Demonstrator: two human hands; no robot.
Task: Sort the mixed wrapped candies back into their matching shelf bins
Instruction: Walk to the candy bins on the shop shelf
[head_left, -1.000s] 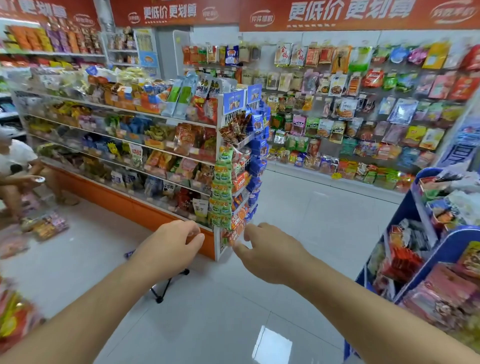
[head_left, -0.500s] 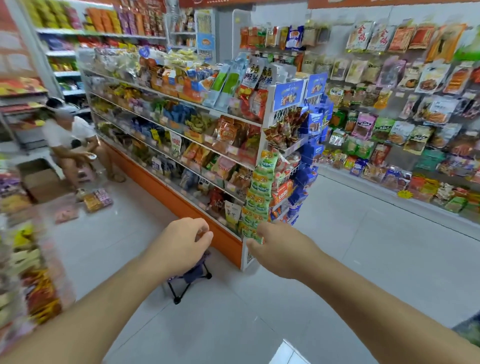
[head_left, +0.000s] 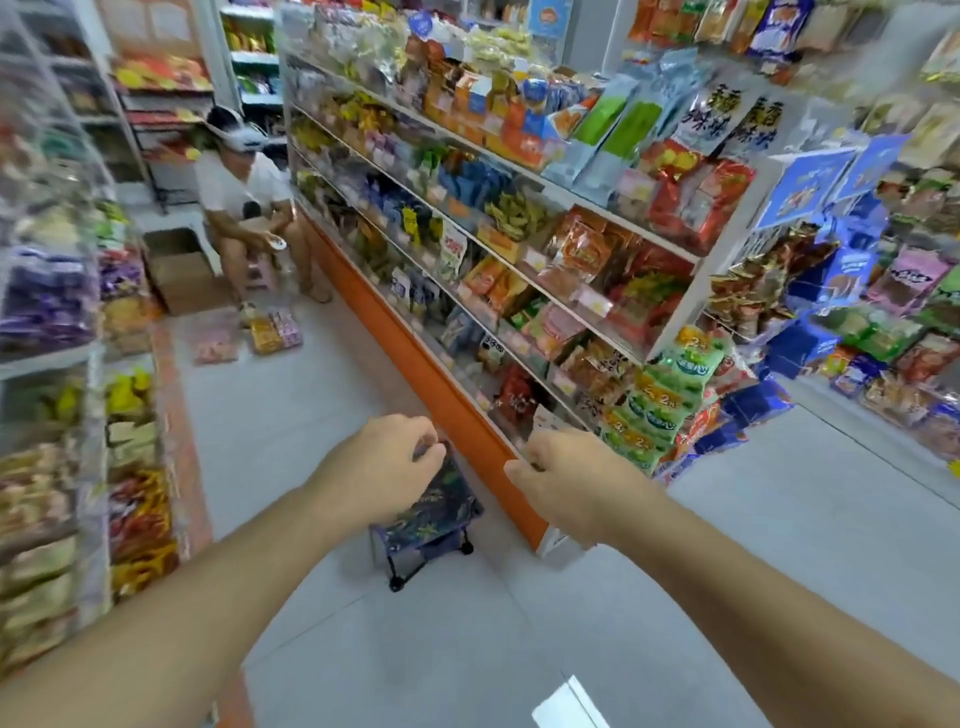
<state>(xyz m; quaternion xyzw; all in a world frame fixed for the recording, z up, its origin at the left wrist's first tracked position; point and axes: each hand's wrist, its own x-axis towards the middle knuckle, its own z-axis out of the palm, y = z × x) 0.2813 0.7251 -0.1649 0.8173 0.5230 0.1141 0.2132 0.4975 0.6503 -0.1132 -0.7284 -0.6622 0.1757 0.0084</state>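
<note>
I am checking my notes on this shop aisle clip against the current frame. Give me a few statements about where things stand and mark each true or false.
1. A small folding stool stands on the floor beside the shelf unit's orange base. True.
2. The left hand lies flat with its fingers straight. False: its fingers are curled, and whether they hold anything cannot be told.
3. A seated person is at the far end of the aisle. True.
4. The cardboard box sits on the top shelf. False: it is on the floor near the seated person.
5. The right hand is reaching into a shelf bin. False: it hangs in front of the shelf's end, with fingers curled.
</note>
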